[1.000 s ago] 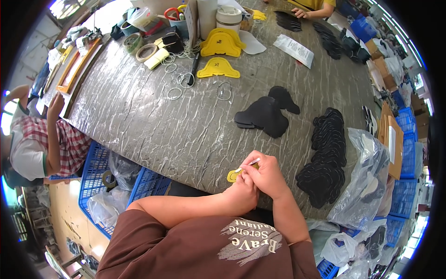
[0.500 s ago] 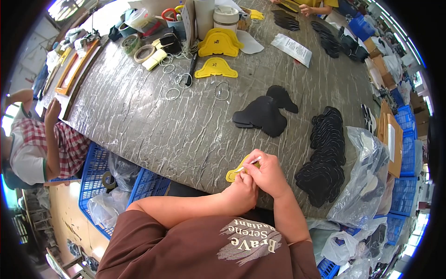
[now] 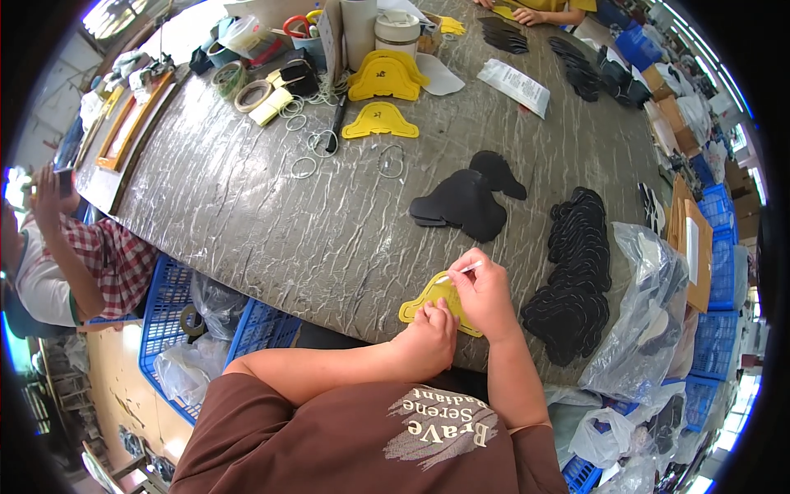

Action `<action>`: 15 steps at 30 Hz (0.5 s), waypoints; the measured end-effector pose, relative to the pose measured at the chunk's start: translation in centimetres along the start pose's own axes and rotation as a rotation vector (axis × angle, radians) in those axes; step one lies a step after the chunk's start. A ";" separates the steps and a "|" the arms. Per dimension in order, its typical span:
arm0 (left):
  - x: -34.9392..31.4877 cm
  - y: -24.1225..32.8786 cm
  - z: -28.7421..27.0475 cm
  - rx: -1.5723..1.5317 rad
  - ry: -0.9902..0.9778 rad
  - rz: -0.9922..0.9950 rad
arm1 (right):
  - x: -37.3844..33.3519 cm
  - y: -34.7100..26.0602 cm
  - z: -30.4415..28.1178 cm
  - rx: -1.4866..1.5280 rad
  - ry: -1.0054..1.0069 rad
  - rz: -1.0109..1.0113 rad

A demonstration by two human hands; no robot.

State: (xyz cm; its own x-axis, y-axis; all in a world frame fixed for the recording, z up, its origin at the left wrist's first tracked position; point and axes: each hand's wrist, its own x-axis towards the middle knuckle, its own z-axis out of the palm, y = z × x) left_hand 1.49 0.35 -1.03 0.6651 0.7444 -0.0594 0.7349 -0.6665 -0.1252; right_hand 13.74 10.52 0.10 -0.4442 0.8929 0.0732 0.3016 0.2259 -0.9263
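At the near edge of the table lies a flat yellow template [image 3: 411,309] with curved slots cut through it. My left hand [image 3: 429,336] presses its curled fingertips onto the near side of the template and holds it down. A slim white pen [image 3: 470,267] is pinched in my right hand [image 3: 487,296], its tip on the upper part of the template. What lies under the template is hidden. Beyond it sits a small pile of black cut pieces [image 3: 469,206]. Off to the right, a long fanned stack of black pieces [image 3: 576,280] comes close to my right forearm.
More yellow templates [image 3: 380,121], rubber bands [image 3: 304,167], tape rolls [image 3: 253,95] and a black marker [image 3: 336,123] lie farther back. A clear plastic bag [image 3: 638,317] borders the right side. Blue crates [image 3: 193,313] stand at lower left. Co-workers sit at left and far side.
My right hand has moved up and slightly right with the pen, away from my left fingers, uncovering more of the template. The co-worker at left has raised their hands.
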 end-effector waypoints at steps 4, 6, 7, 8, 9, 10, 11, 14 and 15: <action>0.1 0.0 -0.1 -0.017 -0.002 0.002 | 0.0 0.6 -0.2 -0.003 0.085 -0.015; 0.1 0.1 0.0 -0.028 0.000 -0.003 | -0.1 0.7 -0.3 -0.019 0.108 -0.002; 0.1 0.1 0.0 -0.039 -0.001 -0.013 | -0.1 0.8 -0.4 -0.014 0.109 0.005; 0.1 0.1 0.0 -0.039 0.001 -0.008 | -0.1 0.8 -0.4 -0.009 0.110 0.012; 0.0 0.0 -0.1 -0.043 0.001 -0.009 | -0.2 1.0 -0.4 -0.011 0.116 0.014; 0.0 0.0 -0.1 -0.046 0.001 -0.011 | -0.3 1.1 -0.4 -0.001 0.141 0.004; 0.0 0.0 -0.1 -0.046 0.003 -0.006 | -0.4 1.2 -0.5 0.008 0.167 -0.007; 0.0 0.0 0.0 -0.037 0.010 -0.007 | -0.6 0.8 -0.9 -0.006 0.198 0.041; 0.0 0.1 0.1 -0.035 -0.011 -0.023 | -0.7 1.0 -1.0 -0.006 0.200 0.042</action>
State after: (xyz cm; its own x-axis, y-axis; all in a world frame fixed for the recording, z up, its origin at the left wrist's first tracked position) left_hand 1.56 0.30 -1.11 0.6465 0.7598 -0.0681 0.7543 -0.6501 -0.0919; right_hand 15.20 10.47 -0.52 -0.2546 0.9611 0.1074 0.3219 0.1890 -0.9277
